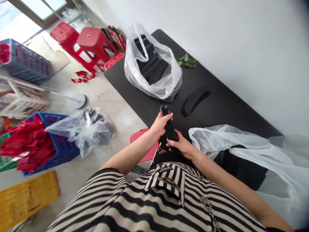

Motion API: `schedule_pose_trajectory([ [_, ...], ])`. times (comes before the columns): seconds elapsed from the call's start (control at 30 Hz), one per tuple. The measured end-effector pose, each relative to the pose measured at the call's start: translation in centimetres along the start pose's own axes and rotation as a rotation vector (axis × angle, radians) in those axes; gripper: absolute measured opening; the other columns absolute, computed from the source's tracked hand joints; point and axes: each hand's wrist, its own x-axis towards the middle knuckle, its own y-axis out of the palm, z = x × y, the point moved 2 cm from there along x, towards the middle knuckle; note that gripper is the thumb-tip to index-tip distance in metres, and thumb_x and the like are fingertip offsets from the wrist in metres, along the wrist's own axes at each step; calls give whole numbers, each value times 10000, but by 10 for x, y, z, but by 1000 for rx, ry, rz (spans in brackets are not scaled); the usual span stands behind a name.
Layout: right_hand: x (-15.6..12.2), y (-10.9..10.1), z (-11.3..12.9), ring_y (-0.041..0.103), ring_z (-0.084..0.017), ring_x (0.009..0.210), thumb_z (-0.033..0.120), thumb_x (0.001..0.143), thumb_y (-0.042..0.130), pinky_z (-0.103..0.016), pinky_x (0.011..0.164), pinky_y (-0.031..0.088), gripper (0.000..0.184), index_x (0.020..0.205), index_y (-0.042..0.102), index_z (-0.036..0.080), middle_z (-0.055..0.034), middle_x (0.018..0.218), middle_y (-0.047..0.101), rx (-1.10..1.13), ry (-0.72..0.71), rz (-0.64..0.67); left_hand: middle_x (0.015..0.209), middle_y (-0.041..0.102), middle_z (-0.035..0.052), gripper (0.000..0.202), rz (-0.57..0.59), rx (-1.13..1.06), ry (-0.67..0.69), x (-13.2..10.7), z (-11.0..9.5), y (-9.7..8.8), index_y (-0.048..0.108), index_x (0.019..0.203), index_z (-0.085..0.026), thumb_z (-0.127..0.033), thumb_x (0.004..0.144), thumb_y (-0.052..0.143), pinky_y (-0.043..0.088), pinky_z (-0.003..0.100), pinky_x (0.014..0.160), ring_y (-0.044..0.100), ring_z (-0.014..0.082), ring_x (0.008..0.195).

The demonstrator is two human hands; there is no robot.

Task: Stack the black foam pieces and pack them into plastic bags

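Both of my hands grip a thin stack of flat black strips point(169, 127) held on edge over the near side of a black table point(217, 106). My left hand point(160, 124) wraps around the upper part of the stack. My right hand point(183, 146) closes on its lower end, fingers curled over it. A single curved black pad point(195, 100) lies on the table just beyond the stack. A clear plastic bag point(154, 64) holding more black pieces stands at the far end of the table. Another clear bag point(246, 154) lies open beside my right forearm.
Green leaves point(187, 61) lie by the white wall. On the floor at left: red stools point(89, 43), a blue crate point(58, 148) of red pieces, a clear bag of dark parts point(89, 129), a yellow crate point(26, 198), a red stool seat point(142, 145) below my arms.
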Motion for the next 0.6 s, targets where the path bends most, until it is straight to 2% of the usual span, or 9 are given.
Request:
schedule_pose_trajectory([
  [0.13, 0, 0, -1, 639, -196, 868, 336, 677, 828, -365, 809, 545, 865, 1402, 364, 246, -39, 1048, 631, -21, -9, -43, 740, 606, -19, 368, 6, -2, -7, 0, 0, -1, 545, 916, -195, -218, 671, 819, 491, 241, 602, 604, 115, 662],
  [0.3, 2, 1, -3, 598, -220, 1065, 342, 713, 785, -391, 972, 485, 765, 1375, 419, 224, -70, 1217, 607, -59, -30, -49, 760, 620, -19, 436, 20, -15, -28, 1, 1, -4, 525, 928, -203, -235, 637, 848, 497, 250, 592, 631, 135, 677],
  [0.4, 4, 3, -4, 568, -232, 1148, 345, 730, 765, -402, 1009, 465, 753, 1382, 407, 225, -80, 1298, 576, -67, -27, -63, 802, 645, 0, 401, 25, -51, -46, 1, 3, -5, 524, 931, -201, -277, 671, 820, 515, 269, 617, 664, 163, 739],
  [0.5, 3, 3, -2, 567, -237, 1150, 351, 742, 748, -406, 1011, 461, 750, 1390, 394, 220, -87, 1315, 562, -111, -2, -79, 838, 665, 40, 326, 47, -95, -85, 1, 6, -7, 556, 941, -181, -316, 725, 760, 537, 302, 655, 679, 187, 796],
  [0.6, 0, 3, 4, 554, -241, 1162, 355, 742, 742, -404, 1041, 427, 734, 1384, 414, 213, -83, 1300, 569, -197, 2, -105, 871, 679, 51, 328, 112, -156, -126, 1, 6, -12, 595, 992, -180, -314, 733, 745, 555, 333, 705, 681, 195, 836],
])
